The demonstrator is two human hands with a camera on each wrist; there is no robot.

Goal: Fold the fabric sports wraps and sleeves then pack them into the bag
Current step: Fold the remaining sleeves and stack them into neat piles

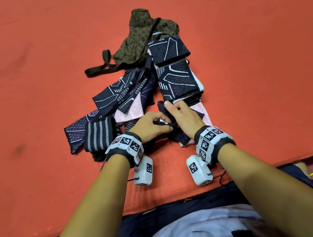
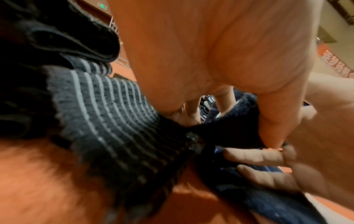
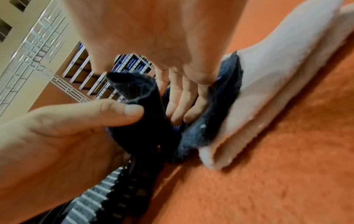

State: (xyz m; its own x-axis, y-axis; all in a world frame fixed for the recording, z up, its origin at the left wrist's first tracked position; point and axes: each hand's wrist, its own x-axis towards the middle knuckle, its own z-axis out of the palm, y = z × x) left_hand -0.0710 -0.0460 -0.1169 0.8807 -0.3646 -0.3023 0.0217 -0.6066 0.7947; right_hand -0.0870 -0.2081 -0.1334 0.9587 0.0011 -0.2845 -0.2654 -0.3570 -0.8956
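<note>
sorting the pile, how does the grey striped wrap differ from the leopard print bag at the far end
The grey striped wrap is dark with straight pale stripes; the leopard print bag is olive with dark spots. The wrap lies as a compact fold at the near end of the pile, beside the left hand; the bag lies crumpled at the far end, out past both hands. The bag trails a long dark strap; the wrap shows none. Both are soft fabric resting on the orange mat.

Two hands, left hand (image 1: 149,127) and right hand (image 1: 184,118), one leopard-print bag (image 1: 141,35), one grey-striped wrap (image 1: 99,135), and two neatly folded navy sleeves (image 1: 168,51) (image 1: 176,80); the loose heap defies counting.
</note>
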